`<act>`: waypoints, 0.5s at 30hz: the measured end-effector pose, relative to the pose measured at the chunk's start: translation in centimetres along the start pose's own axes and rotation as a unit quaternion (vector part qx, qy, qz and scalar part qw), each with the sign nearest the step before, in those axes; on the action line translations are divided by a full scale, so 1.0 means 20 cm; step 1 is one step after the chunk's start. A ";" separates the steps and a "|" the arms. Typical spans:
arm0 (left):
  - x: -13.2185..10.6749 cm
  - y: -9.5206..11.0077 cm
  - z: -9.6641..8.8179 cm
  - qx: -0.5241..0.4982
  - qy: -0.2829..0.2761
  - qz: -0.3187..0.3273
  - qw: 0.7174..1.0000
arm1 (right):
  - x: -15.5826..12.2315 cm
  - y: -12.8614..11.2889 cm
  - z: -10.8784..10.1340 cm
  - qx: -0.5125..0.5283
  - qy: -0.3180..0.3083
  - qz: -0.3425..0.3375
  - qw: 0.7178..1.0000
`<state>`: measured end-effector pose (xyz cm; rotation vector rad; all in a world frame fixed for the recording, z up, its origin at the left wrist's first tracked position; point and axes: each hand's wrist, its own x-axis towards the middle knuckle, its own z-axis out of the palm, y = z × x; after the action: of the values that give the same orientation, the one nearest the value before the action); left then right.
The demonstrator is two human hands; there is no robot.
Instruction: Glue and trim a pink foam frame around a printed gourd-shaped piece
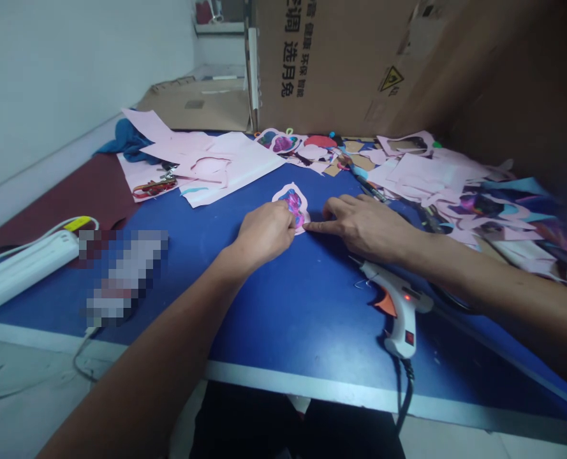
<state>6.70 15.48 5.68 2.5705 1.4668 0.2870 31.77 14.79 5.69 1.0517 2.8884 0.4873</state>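
left hand (268, 234) and right hand (361, 226) at pink-bordered cutout (296, 204)

Remotely, I count one left hand (268, 233), one right hand (360, 226), one cutout (295, 200) between them, one glue gun (402, 309), one power strip (25, 271); overlapping scraps (419, 175) I cannot count.

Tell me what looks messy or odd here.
The pink scraps lie in an untidy heap at the back right, overlapping at odd angles. The glue gun sits near the right hand with its red light lit, so may be hot.
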 end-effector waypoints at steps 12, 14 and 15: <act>-0.04 -0.01 -0.09 0.001 -0.007 0.028 1.000 | 0.01 -0.05 -0.02 -0.021 0.004 0.020 1.000; -0.04 0.00 -0.11 0.030 -0.006 0.050 0.998 | 0.02 -0.04 -0.02 -0.023 0.001 0.008 1.000; -0.05 0.01 -0.11 0.045 -0.011 0.062 0.997 | 0.02 -0.04 -0.03 -0.022 0.001 0.002 1.000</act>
<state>5.81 14.74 7.73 2.7332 1.3449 0.2130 30.98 14.35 6.03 1.0515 2.8632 0.5506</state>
